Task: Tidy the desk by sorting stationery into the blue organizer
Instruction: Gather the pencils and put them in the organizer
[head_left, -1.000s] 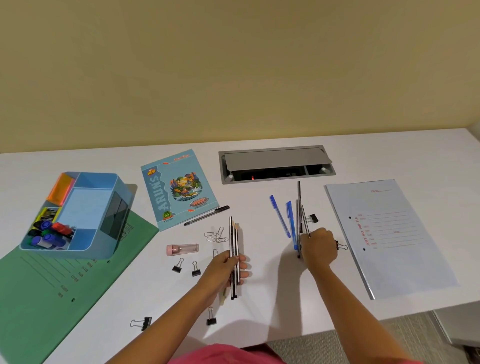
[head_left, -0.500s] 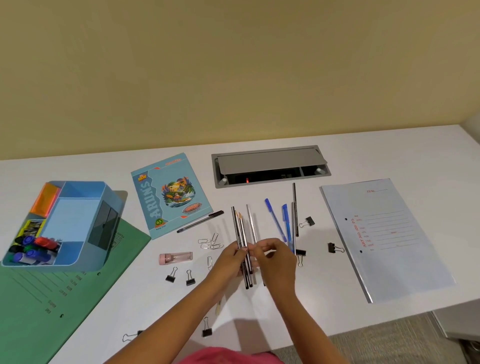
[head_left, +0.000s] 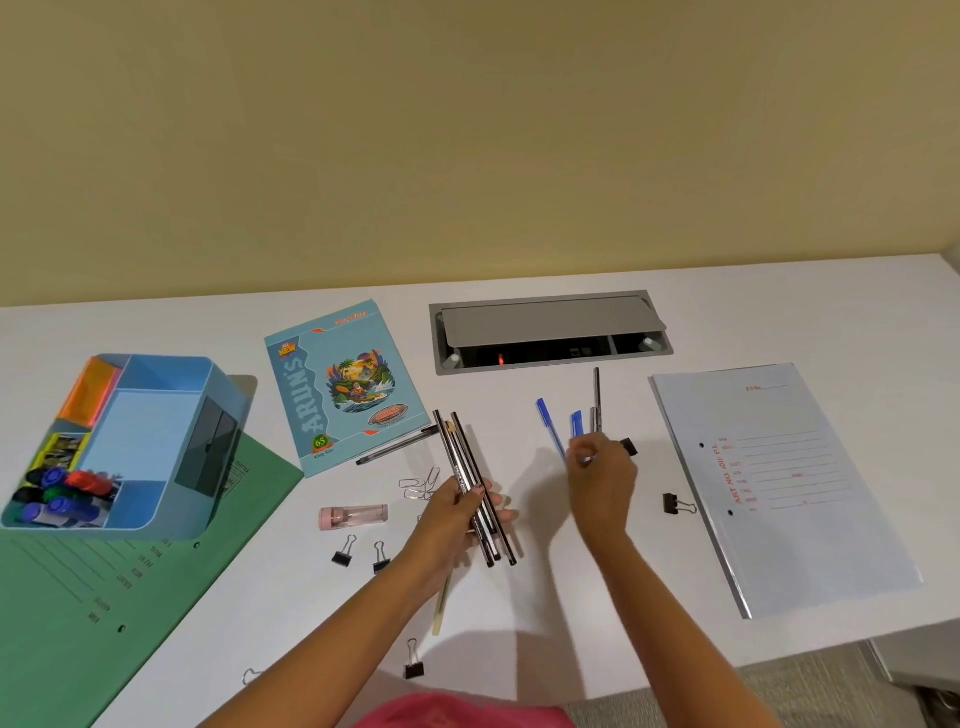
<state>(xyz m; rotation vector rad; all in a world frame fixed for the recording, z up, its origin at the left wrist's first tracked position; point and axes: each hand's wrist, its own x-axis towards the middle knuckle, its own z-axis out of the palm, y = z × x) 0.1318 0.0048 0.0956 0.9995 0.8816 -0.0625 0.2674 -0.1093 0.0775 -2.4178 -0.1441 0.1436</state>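
Note:
The blue organizer (head_left: 221, 415) stands at the left on a green folder (head_left: 104, 597); markers (head_left: 62, 493) fill its front-left compartment and orange notes (head_left: 88, 389) its back-left one. My left hand (head_left: 452, 519) is shut on a bundle of dark pencils (head_left: 462, 452), held just above the desk's middle. My right hand (head_left: 602, 478) is to the right, its curled fingers over the lower ends of two blue pens (head_left: 545, 421) and a dark pencil (head_left: 597, 395) lying on the desk. Whether it grips any of them is hidden.
A black pen (head_left: 400, 444) lies beside a notebook (head_left: 343, 384). Paper clips (head_left: 421, 486), a pink case (head_left: 353, 517), several binder clips (head_left: 343, 551) and a pale pencil (head_left: 441, 608) are scattered near the front. A white file (head_left: 779, 483) lies right, a grey cable hatch (head_left: 550, 330) behind.
My right hand brought pencils from the right to my left hand, which now holds a thicker bundle. The right hand has gone back to the blue pens.

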